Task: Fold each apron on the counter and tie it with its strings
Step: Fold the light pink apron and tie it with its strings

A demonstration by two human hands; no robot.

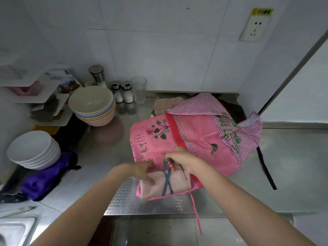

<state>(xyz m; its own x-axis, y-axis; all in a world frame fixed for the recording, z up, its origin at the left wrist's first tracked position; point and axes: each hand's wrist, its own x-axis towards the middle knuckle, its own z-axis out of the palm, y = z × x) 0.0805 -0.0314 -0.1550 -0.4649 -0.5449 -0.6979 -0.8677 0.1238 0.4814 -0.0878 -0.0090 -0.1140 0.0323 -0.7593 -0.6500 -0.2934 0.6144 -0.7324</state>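
Pale pink folded apron [179,183] lies at the counter [113,164] front edge, blue strings [167,183] crossed over it. Right hand [182,159] pinches the strings at the bundle's 12 o'clock; left hand [142,170] presses its 9 o'clock corner, fingers blurred. Pink printed aprons [195,137] sprawl beyond at 1 o'clock; stacked bowls [92,105] at 10.

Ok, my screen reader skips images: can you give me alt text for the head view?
A person's right hand pinches blue strings crossed over a folded pale pink apron, while the left hand rests on its edge. Behind it pink aprons lie heaped on a steel counter, beside stacked bowls.
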